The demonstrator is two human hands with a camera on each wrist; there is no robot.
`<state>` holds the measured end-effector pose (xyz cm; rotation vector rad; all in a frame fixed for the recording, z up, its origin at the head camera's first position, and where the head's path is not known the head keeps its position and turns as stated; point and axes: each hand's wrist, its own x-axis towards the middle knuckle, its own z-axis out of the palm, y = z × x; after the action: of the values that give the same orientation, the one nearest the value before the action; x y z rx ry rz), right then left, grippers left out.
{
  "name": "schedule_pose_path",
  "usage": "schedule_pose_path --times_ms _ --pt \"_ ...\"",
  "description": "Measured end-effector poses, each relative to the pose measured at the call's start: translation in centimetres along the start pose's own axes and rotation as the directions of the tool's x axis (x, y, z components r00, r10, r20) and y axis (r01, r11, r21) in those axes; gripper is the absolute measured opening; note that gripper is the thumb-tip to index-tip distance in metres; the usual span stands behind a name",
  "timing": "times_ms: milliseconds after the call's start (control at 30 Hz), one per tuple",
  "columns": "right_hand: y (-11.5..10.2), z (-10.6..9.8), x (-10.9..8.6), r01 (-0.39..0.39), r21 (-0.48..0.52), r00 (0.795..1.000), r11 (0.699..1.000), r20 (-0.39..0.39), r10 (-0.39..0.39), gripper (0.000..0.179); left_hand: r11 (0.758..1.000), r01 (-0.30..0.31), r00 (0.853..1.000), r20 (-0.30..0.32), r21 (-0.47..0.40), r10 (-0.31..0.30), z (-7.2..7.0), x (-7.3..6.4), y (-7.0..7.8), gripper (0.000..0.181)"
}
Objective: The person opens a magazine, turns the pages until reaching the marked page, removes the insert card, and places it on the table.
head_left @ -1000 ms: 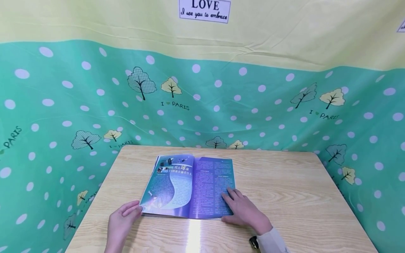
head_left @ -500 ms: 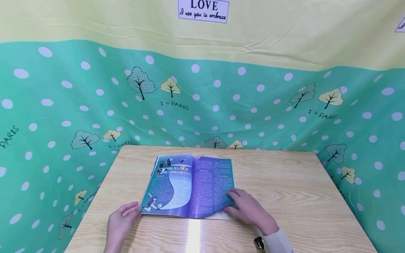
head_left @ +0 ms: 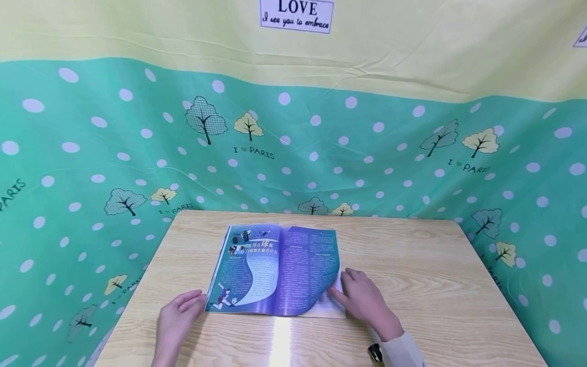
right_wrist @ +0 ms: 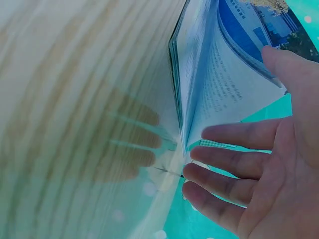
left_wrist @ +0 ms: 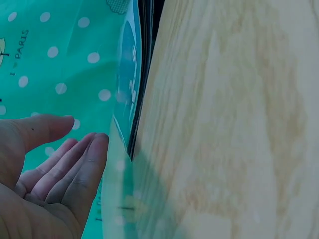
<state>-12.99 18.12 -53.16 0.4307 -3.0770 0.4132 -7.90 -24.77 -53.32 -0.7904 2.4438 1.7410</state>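
An opened magazine (head_left: 257,285) with purple and teal pages lies on the wooden table. The right page (head_left: 298,275) curls up at its lower outer corner, baring a whiter page beneath. My right hand (head_left: 364,300) is at that corner, its thumb against the lifted leaf. In the right wrist view the fingers (right_wrist: 234,159) are straight and apart from the paper, and the thumb meets the leaf's edge. My left hand (head_left: 180,318) lies beside the lower left corner. The left wrist view shows its fingers loosely bent, holding nothing, with the magazine's edge (left_wrist: 142,74) just beyond the fingertips.
The wooden table (head_left: 412,270) extends on both sides of the magazine. A green and yellow patterned cloth (head_left: 316,132) hangs behind it and along its sides. A black object (head_left: 375,352) sits at the right wrist by a pale sleeve (head_left: 403,350).
The right page's lower corner has curled up and leftward, exposing more of the page beneath. My right hand has shifted slightly right. The left hand has barely moved.
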Motion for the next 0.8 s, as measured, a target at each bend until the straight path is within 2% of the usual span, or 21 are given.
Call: schedule_pose_path --times_ms 167,333,467,567,667,800 --pt "-0.4 0.1 0.2 0.033 0.033 0.999 0.999 -0.01 -0.033 0.071 0.998 -0.037 0.999 0.034 -0.042 0.038 1.3 0.0 1.0 0.051" --pt "-1.2 0.2 0.4 0.055 0.059 0.998 0.997 -0.016 -0.054 0.079 0.984 -0.112 0.987 0.104 -0.141 0.127 3.8 -0.1 2.2 0.047" --pt "-1.9 0.3 0.7 0.075 0.069 0.997 0.995 -0.017 -0.074 0.079 0.948 -0.168 0.96 0.174 -0.269 0.219 6.0 -0.5 3.0 0.049" --pt "-2.5 0.4 0.8 0.101 0.072 0.995 0.992 -0.016 -0.1 0.079 0.923 -0.197 0.939 0.206 -0.33 0.274 7.5 -1.0 3.6 0.049" --pt "-3.2 0.7 0.9 0.134 0.063 0.991 0.989 -0.002 -0.134 0.081 0.909 -0.215 0.92 0.237 -0.356 0.311 8.9 -1.6 4.1 0.05" --pt "-3.9 1.0 1.0 0.174 0.044 0.985 0.984 0.01 -0.175 0.083 0.904 -0.203 0.897 0.297 -0.377 0.326 10.7 -2.4 4.5 0.051"
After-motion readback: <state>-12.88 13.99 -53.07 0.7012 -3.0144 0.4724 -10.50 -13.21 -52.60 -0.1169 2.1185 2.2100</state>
